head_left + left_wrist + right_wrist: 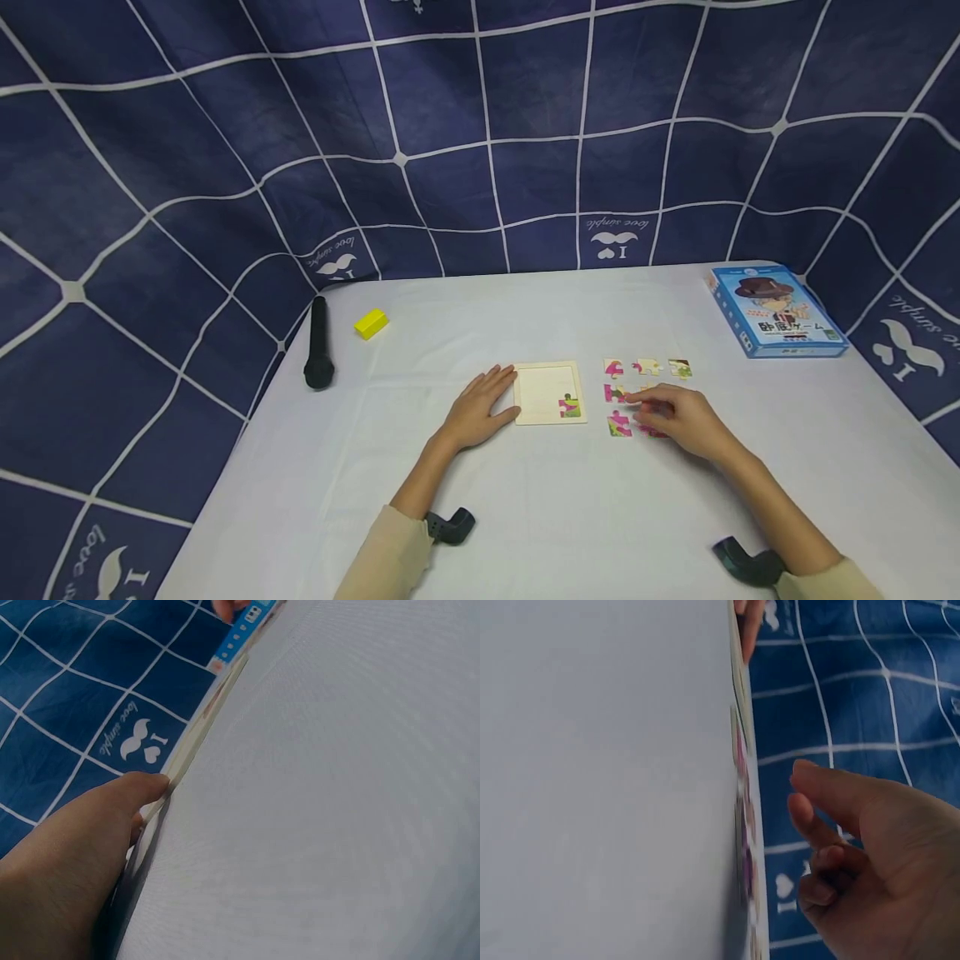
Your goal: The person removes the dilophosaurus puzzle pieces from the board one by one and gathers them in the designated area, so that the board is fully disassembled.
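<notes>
A square wooden puzzle tray (538,387) lies on the white table, and one pink and green jigsaw piece (570,407) sits in its lower right corner. My left hand (477,408) lies flat with fingers spread, thumb and fingertips touching the tray's left edge. To the right of the tray are several loose jigsaw pieces (619,424) laid out in rows. Over them hovers my right hand (684,419), which hides some. In the right wrist view, the bent fingers (832,859) stand above the table, a small gap between thumb and index, nothing visible between them.
A blue game box (780,312) lies at the back right. Toward the back left are a yellow block (371,323) and a black microphone-shaped object (319,346). A dark blue checked cloth (435,108) hangs behind the table (450,317).
</notes>
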### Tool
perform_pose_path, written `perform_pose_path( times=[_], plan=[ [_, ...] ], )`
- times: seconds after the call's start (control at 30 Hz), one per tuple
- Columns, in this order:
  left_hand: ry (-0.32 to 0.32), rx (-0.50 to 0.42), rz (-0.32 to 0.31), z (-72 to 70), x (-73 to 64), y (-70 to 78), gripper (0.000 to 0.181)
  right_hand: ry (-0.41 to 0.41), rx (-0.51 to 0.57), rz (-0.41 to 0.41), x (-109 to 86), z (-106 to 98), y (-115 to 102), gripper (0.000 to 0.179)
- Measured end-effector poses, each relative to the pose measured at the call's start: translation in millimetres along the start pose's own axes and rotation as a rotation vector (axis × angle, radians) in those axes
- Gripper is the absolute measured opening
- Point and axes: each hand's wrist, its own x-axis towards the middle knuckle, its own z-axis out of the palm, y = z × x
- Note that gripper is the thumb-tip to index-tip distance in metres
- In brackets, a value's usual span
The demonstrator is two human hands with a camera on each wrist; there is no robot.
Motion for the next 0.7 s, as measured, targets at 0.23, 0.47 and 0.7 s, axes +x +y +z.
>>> perform_pose_path(
  times=[0.23, 0.47, 0.7],
  plan=[
    [-0.011, 0.007, -0.002, -0.1, 1.1, 0.4, 0.064, -0.043, 0.051, -0.064, 24.6, 28, -21, 0.027],
    [-0.013, 0.005, -0.006, -0.3, 0.5, 0.9, 0.064, -0.058, 0.071, -0.122, 43.6, 48, -28, 0.032],
    [-0.018, 0.005, -0.011, -1.8, -0.2, 1.9, 0.064, -0.113, 0.052, -0.094, 49.9, 57, -29, 0.036]
  ],
)
